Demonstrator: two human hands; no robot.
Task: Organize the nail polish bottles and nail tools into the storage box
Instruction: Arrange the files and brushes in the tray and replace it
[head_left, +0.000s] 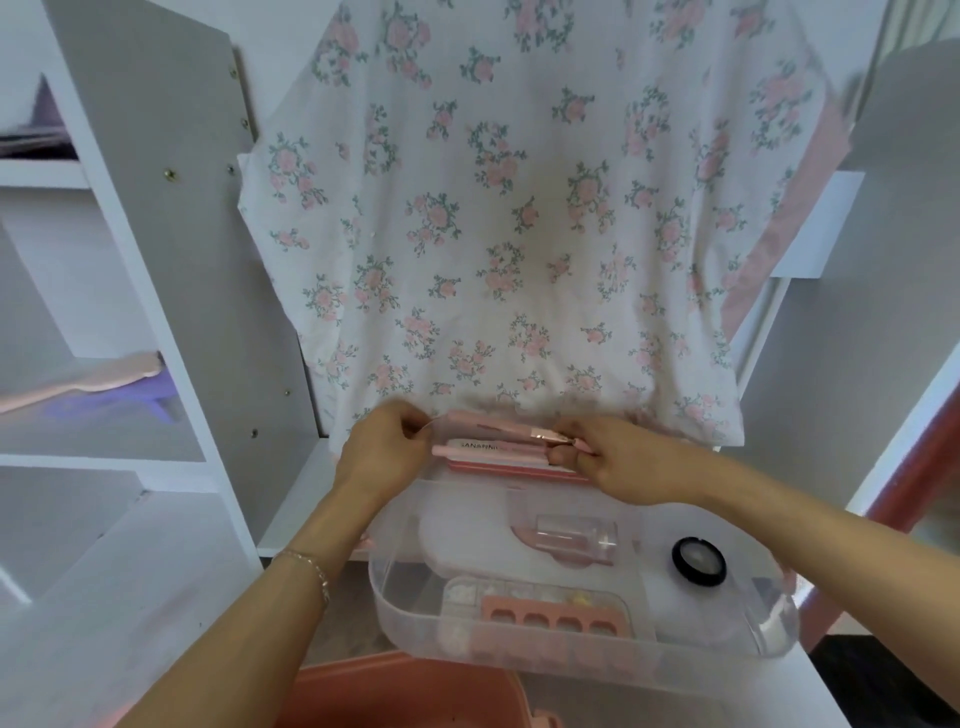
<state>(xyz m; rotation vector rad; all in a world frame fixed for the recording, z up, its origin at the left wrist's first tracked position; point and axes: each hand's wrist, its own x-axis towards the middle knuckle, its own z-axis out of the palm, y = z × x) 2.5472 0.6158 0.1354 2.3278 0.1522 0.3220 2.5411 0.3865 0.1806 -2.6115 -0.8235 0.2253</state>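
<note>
At the far rim of the clear storage box (571, 660), the left hand (382, 449) pinches one end of a thin transparent sleeve holding pink nail tools (498, 434), fingers curled together. The right hand (631, 460) pinches the opposite end. Nearer, inside the box: a clear bottle (579, 535), a pink toe separator (553, 616), a black round jar (698, 560). Beyond hangs a floral cloth (519, 208).

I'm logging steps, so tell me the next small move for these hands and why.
Probably lower the pink nail tool into the back of the clear storage tray. Both the left hand and right hand pinch its ends just above the other tools there.
</note>
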